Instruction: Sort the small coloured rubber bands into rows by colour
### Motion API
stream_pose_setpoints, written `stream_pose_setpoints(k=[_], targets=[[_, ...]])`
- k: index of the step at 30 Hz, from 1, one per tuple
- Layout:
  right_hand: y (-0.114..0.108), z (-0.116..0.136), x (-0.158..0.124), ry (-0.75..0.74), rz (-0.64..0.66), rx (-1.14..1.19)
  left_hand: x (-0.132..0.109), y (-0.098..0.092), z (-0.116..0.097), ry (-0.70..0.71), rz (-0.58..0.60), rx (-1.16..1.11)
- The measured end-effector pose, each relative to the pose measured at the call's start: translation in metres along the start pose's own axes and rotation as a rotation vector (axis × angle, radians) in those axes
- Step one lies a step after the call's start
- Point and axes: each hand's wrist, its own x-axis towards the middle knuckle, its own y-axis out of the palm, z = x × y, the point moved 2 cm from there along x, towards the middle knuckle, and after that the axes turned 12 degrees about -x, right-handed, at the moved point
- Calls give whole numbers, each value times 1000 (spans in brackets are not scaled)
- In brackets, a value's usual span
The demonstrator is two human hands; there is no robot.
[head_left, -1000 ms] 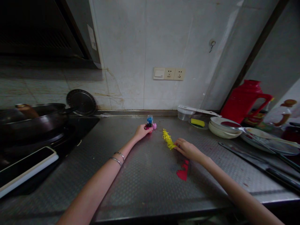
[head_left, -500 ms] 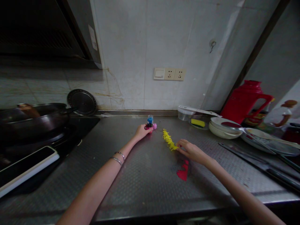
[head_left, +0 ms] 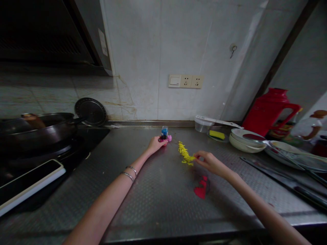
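My left hand (head_left: 155,144) is closed around the lower part of a small container with a blue top (head_left: 165,131), near the back of the metal counter. A pink rosette-like piece (head_left: 169,138) shows beside it at my fingertips. With its fingers pinched together, my right hand (head_left: 207,161) holds the near end of a yellow frilly strip (head_left: 184,153). The strip runs back and to the left across the counter toward the container. Below my right hand lies a red cut-out piece (head_left: 200,189) with a notched edge, apart from my fingers.
A pan (head_left: 51,131) sits on the black stove at left, with a white-edged device (head_left: 28,189) in front. To the right are a yellow sponge (head_left: 217,135), a plastic cup (head_left: 202,125), stacked bowls (head_left: 245,144), a long dark utensil (head_left: 276,177) and a red thermos (head_left: 268,109).
The near end of the yellow strip has shifted and bunched up, with a loop drooping beside my right fingertips. My left hand keeps its grip on the container. The view has shifted slightly.
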Motion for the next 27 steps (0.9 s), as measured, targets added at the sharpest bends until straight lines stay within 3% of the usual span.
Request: stream_pose_setpoints(k=[9,14,20,27], targets=[[-12,3,23,2,-110,55,-1,-2,-5,11,3,27],[-27,13,72,-36,-191,146,0,-3,-5,18,6,44],[-41,32,142,-153,-185,143,-1,-2,-6,24,20,31],[-50,49,192,-127,-26,-112,-2,-2,-5,23,13,70]])
